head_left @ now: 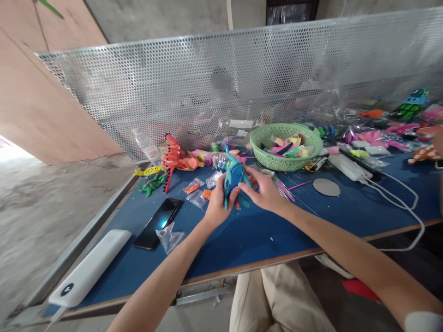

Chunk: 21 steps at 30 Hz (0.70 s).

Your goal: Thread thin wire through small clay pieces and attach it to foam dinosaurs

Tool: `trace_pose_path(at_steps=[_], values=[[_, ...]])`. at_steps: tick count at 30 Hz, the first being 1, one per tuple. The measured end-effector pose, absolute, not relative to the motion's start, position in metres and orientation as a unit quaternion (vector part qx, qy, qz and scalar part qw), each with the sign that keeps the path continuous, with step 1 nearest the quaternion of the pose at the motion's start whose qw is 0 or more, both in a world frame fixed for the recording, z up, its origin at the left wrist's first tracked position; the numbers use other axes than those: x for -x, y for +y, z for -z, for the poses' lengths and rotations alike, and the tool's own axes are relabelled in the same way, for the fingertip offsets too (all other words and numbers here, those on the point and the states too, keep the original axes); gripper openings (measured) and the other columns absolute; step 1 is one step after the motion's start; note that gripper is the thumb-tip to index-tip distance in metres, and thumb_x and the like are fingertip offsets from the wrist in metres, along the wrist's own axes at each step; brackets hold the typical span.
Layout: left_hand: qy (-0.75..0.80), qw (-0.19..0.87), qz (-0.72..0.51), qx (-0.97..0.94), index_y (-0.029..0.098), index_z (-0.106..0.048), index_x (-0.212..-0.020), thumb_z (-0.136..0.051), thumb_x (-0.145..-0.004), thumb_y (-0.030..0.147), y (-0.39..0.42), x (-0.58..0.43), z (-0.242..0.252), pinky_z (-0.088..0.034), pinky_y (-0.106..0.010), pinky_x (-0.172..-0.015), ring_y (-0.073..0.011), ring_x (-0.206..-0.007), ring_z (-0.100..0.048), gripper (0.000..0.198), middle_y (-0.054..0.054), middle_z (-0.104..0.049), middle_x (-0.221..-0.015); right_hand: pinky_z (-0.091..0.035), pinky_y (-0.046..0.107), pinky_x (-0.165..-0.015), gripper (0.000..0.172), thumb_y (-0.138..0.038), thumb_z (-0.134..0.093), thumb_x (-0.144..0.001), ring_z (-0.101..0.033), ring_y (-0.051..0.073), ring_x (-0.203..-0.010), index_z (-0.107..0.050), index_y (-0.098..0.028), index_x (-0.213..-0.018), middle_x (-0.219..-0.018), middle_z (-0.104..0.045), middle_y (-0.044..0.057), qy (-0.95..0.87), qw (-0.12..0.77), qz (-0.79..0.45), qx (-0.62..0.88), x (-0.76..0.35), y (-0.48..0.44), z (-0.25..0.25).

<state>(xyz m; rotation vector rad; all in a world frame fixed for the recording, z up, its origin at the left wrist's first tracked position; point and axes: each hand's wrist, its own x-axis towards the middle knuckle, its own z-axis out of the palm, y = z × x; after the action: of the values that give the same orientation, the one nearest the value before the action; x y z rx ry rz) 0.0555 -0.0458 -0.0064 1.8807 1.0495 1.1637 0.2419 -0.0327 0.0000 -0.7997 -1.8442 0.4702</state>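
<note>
A blue foam animal figure (pixel 234 176) with a long neck is held above the blue table (pixel 263 230). My left hand (pixel 217 203) grips its left side, fingers wrapped round it. From the right, my right hand (pixel 265 189) pinches the same figure. Small clear bags with orange pieces (pixel 196 190) lie just left of my hands.
A green basket (pixel 285 146) of coloured foam pieces stands behind the hands. A black phone (pixel 157 223), a white power bank (pixel 90 267) and an empty clear bag (pixel 170 238) lie at left. Red, yellow and green foam animals (pixel 173 159) stand near the perforated metal screen (pixel 221 87). White cables (pixel 398 193) run right.
</note>
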Motion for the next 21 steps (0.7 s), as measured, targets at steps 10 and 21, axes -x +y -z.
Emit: trace_pose_path(at_steps=[10,21], values=[[0.360,0.201,-0.405,-0.816,0.017,-0.023,-0.153,-0.068,-0.089,0.046,-0.039,-0.049,0.018,-0.054,-0.042,-0.093,-0.0290,-0.108,-0.066,0.083,-0.019,-0.060,-0.127,-0.056,0.031,-0.072,0.054,-0.039,-0.043,-0.103,-0.071,0.023,-0.075,-0.040,-0.021,-0.154,-0.089,-0.075,0.009,-0.781,0.501,-0.085,0.364,-0.243,-0.036,0.008],[0.342,0.104,-0.413,-0.838,0.017,-0.031,-0.157,-0.063,-0.091,0.042,-0.042,-0.041,0.006,-0.056,-0.044,-0.097,-0.0308,-0.119,-0.064,0.077,-0.019,-0.058,-0.139,-0.057,0.043,-0.092,0.052,-0.027,-0.045,-0.103,-0.070,0.028,-0.105,-0.039,-0.024,-0.154,-0.122,-0.071,0.012,-0.792,0.511,-0.002,0.335,-0.249,-0.034,0.002]])
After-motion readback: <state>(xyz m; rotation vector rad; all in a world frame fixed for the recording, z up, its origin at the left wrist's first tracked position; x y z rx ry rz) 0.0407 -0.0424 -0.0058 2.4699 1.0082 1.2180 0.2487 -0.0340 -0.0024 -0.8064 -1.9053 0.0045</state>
